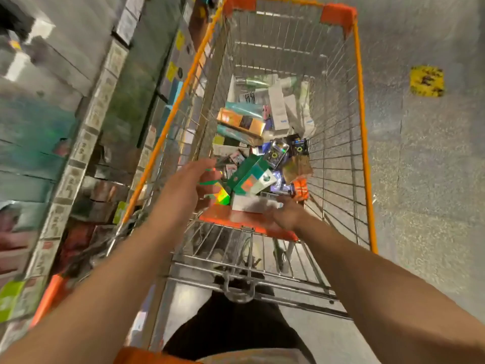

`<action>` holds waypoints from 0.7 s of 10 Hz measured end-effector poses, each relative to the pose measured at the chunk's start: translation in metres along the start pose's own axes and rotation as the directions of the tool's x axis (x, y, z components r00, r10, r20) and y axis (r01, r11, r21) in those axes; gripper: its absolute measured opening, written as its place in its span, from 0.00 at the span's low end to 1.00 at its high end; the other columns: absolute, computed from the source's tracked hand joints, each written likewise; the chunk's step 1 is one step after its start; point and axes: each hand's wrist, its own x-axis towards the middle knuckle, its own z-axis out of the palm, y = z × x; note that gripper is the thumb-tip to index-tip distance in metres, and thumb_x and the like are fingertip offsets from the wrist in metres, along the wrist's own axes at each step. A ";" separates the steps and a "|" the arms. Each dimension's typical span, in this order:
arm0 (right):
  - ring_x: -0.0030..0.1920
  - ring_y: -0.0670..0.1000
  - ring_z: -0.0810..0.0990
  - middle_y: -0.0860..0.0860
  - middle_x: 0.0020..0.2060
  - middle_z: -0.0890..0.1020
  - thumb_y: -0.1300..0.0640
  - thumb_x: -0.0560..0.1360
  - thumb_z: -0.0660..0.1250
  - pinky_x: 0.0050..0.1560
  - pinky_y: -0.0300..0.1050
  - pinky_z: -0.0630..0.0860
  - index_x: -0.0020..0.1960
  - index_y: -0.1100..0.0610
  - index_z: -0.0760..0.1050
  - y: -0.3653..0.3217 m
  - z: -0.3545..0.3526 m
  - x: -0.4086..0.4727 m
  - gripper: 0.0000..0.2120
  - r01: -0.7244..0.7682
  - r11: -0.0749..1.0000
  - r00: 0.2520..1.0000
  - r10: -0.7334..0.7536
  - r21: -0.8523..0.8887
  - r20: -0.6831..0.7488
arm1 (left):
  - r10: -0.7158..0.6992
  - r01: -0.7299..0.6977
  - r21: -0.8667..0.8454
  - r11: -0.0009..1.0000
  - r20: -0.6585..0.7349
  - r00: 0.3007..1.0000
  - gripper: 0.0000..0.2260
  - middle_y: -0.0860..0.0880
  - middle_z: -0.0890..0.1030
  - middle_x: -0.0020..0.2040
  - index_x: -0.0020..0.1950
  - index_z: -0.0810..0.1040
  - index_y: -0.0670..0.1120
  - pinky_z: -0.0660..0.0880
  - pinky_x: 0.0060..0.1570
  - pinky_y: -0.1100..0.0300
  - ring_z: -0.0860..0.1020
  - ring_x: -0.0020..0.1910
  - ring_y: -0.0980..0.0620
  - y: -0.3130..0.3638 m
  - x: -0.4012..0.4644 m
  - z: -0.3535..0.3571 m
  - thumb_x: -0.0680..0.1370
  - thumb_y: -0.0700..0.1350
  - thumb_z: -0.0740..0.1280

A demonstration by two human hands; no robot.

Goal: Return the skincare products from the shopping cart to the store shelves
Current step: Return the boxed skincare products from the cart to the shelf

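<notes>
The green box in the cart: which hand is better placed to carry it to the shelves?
Left. The left hand is already at the green box, and the shelves stand on that side. The right hand is lower, at a white box.

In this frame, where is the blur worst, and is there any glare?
Head view: shelves at left streak with motion blur; right hand smears over a white box; left hand and cart are sharper; wide-angle lens bends the rim; glare on holographic box.

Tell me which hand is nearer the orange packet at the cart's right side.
Right. The right hand reaches in just below-left of the orange packet, over a white box. The left hand is farther left, beyond the green boxes.
</notes>
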 end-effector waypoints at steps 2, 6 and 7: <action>0.77 0.68 0.62 0.58 0.79 0.59 0.25 0.68 0.60 0.76 0.63 0.65 0.80 0.41 0.62 0.005 0.015 0.053 0.43 -0.123 0.965 0.992 0.117 -0.232 -0.043 | -0.027 0.024 -0.048 0.999 -0.060 0.998 0.10 0.48 0.86 0.50 0.58 0.82 0.48 0.79 0.53 0.45 0.83 0.47 0.48 -0.009 0.019 0.003 0.82 0.50 0.66; 0.55 0.54 0.79 0.54 0.66 0.78 0.43 0.65 0.82 0.57 0.40 0.74 0.78 0.52 0.61 0.046 0.027 0.120 0.49 -0.243 0.962 0.960 0.257 0.128 -0.110 | -0.022 0.021 0.031 0.999 0.018 1.000 0.08 0.50 0.86 0.49 0.56 0.80 0.49 0.79 0.55 0.45 0.83 0.48 0.48 -0.012 0.067 0.017 0.83 0.51 0.66; 0.68 0.59 0.74 0.52 0.69 0.74 0.44 0.62 0.83 0.68 0.51 0.73 0.77 0.50 0.62 0.042 0.024 0.118 0.50 -0.229 0.970 0.957 0.240 0.084 -0.161 | -0.026 0.026 0.037 0.999 0.017 1.000 0.10 0.50 0.86 0.50 0.60 0.79 0.47 0.79 0.55 0.46 0.83 0.48 0.48 -0.012 0.069 0.016 0.83 0.51 0.66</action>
